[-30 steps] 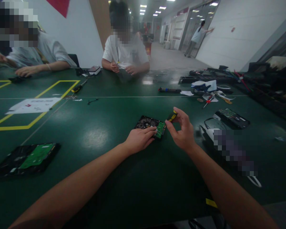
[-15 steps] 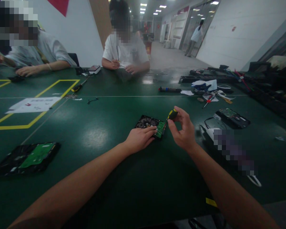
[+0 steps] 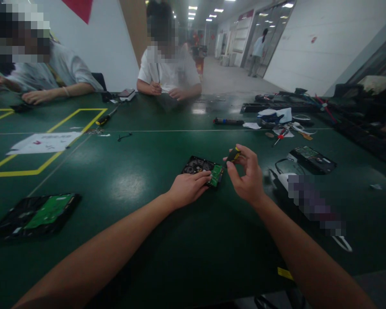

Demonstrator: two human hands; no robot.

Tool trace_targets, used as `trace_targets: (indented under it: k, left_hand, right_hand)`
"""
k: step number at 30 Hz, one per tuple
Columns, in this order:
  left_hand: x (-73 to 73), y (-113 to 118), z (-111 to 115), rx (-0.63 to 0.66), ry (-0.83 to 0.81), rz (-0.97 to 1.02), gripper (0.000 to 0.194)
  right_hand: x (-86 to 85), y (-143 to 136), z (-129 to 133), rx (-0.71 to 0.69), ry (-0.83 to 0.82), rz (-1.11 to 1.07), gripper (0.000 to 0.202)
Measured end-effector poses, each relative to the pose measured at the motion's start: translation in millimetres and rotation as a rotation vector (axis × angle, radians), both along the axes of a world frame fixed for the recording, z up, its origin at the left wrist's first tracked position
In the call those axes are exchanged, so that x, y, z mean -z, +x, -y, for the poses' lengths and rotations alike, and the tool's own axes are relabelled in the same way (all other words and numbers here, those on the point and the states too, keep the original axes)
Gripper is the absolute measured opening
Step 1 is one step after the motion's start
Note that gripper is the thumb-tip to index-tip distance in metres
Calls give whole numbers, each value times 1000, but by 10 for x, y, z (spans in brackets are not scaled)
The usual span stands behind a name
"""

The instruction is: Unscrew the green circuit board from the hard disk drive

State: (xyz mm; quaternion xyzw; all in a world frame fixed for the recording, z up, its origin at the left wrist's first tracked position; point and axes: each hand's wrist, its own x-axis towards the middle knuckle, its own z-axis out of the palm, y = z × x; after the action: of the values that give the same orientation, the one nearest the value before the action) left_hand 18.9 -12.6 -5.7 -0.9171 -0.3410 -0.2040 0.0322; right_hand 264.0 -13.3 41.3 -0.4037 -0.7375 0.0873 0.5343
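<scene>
Tabletop (image 3: 154, 146), dark green and glossy, spreads before you, with yellow tape (image 3: 22, 173) marking it at left and a cluttered dark edge at right. Beyond it, left to right, you face a pale wall (image 3: 112, 47), a corridor floor (image 3: 225, 81) under ceiling lights and a white wall (image 3: 328, 47).

Three other people show: a seated one in a grey sleeve (image 3: 75, 66) at left, a seated one in a white shirt (image 3: 145, 68), and one standing (image 3: 257, 49) by the glass. You have three drives: the left drive (image 3: 48, 210), the middle drive (image 3: 193, 164) between your hands, the right drive (image 3: 312, 159). Three screwdrivers as well: a spare yellow-and-black one (image 3: 103, 120) by the tape, your own screwdriver (image 3: 234, 155), a red-handled one (image 3: 280, 137). One white sheet (image 3: 54, 140) lies far left.

Your left hand (image 3: 188, 187) reaches in palm down, clasping the middle drive, fingers stretched over its top and thumb at the near edge. Your right hand (image 3: 249, 174) pinches your own screwdriver between thumb and bent fingers, its handle tilted beside the green board's right end; you cannot tell whether the tip touches.
</scene>
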Motion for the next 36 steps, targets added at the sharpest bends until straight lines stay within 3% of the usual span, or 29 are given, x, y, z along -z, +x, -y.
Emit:
trace_targets:
  k: [15,21,27,33,36]
  left_hand:
    - [21,2,-2,4,27,5,34]
    - [12,1,-4,7,14,7,35]
    - [21,3,-10,6,14,2,35]
    - [-9,5,3,4,9,3,35]
    - [-15,3,5,3,6,5,35]
  right_hand:
    - [21,-20,-4,-30,-23,-84,63]
    - [-20,-11,13,27,47,10,67]
    - [-12,-2,8,-39,-8,-21,65]
    - [16,15,-12,37,20,-14,64]
    - [5,16,7,-4,-26,2,66]
